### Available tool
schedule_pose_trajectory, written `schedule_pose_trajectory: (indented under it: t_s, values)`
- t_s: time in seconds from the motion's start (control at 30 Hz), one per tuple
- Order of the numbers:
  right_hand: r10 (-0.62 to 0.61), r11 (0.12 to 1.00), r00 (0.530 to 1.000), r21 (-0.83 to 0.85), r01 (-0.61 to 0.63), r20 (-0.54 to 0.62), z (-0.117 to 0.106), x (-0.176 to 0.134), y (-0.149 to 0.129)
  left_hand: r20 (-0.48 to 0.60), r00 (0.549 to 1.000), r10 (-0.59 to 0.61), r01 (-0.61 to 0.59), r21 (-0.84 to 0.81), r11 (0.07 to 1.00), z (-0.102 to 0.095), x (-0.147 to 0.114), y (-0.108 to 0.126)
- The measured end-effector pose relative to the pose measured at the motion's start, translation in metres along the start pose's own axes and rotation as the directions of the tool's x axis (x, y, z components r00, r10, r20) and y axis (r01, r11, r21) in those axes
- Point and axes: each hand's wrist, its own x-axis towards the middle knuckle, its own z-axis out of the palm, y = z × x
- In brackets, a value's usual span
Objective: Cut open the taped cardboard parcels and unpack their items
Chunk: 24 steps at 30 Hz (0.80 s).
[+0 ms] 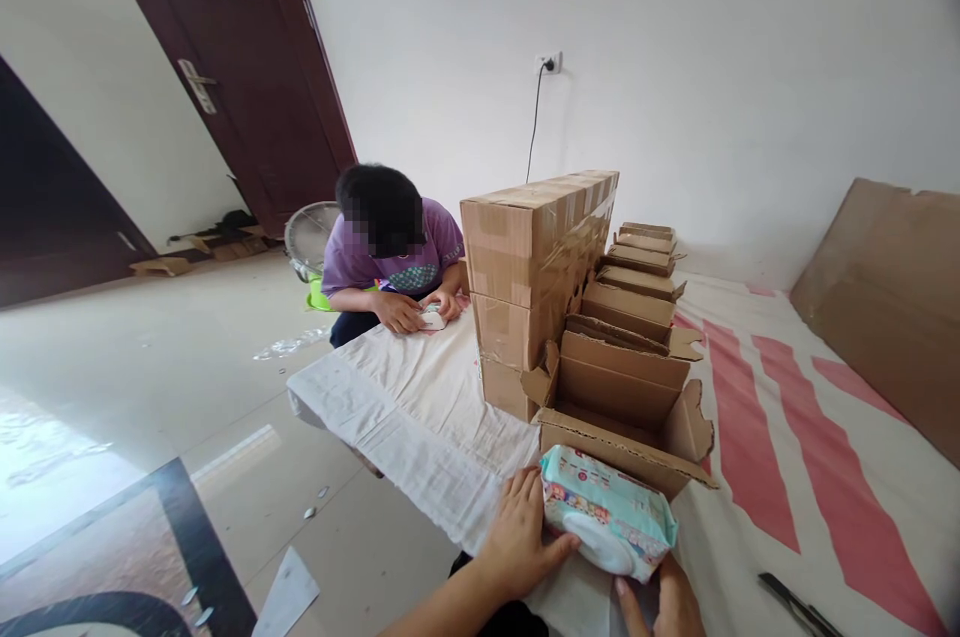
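A light-blue pack of wet wipes (609, 512) with a white plastic lid sits at the table's near edge, its lid side turned toward me. My left hand (523, 539) grips its left end, thumb along the front. At the right end, my right hand (664, 602) holds the lower corner, partly cut off by the frame's bottom. Directly behind the pack stands an open cardboard box (622, 387) with its flaps spread; no contents show in the part of it I can see.
Several more open boxes (630, 302) run back in a row beside a stack of taped cartons (510, 287). A black cutter-like tool (799, 605) lies at right on the striped cloth (810, 427). Across the table, a person (397, 257) handles a small white pack (433, 317).
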Motion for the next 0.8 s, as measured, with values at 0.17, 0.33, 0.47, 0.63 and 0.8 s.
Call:
schedule_pose_trajectory:
  t_s: [0.17,0.33,0.47,0.63,0.8]
  values:
    - [0.015,1.0,1.0,0.012,-0.016,0.017,-0.005,0.002,-0.004,-0.003,1.0,-0.001,0.001,-0.001,1.0,-0.001,0.001,0.001]
    - [0.035,0.998,0.999,0.042,-0.036,0.023,-0.007,0.004,-0.007,-0.001,1.0,0.002,-0.002,0.017,1.0,0.003,0.0,-0.002]
    - [0.037,0.999,0.999,0.032,-0.038,0.028,-0.007,0.004,-0.007,-0.001,1.0,0.013,-0.013,0.007,1.0,0.001,0.0,-0.001]
    - [0.043,0.998,0.998,0.038,-0.045,0.047,-0.008,0.004,-0.008,-0.006,1.0,0.019,-0.019,0.007,1.0,-0.001,0.001,0.001]
    - [0.032,0.999,0.999,0.026,-0.033,0.03,-0.011,0.007,-0.012,-0.037,0.999,0.028,-0.025,0.063,0.998,0.002,-0.001,-0.001]
